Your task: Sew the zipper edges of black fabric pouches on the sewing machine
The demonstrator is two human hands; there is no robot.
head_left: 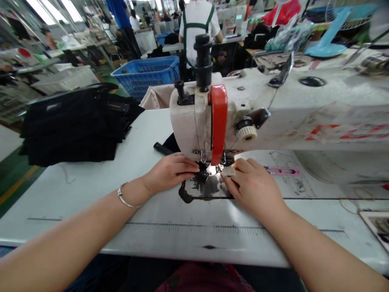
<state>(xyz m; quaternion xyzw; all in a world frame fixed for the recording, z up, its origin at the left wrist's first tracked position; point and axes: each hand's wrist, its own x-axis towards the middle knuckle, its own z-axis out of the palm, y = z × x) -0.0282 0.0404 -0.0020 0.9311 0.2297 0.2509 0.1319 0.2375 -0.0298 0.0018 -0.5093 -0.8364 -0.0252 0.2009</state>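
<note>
A white sewing machine (279,109) with a red lever cover (219,123) stands over a lit metal needle plate (209,187). Just left of the needle area, my left hand (173,172) has its fingers pressed together on a small black fabric piece (201,175). A black strip (162,149) extends behind that hand. My right hand (253,184) is right of the needle, fingers bent, with a small pale piece (228,172) at its thumb and index finger. Whether the pale piece is held or worn on a finger cannot be made out.
Black garments (73,123) are piled on the table's left. Pink-handled snips (282,171) lie right of my right hand. Behind the table are a blue basket (148,75) and a seated person in white (197,24). A light blue fan (330,36) stands at back right.
</note>
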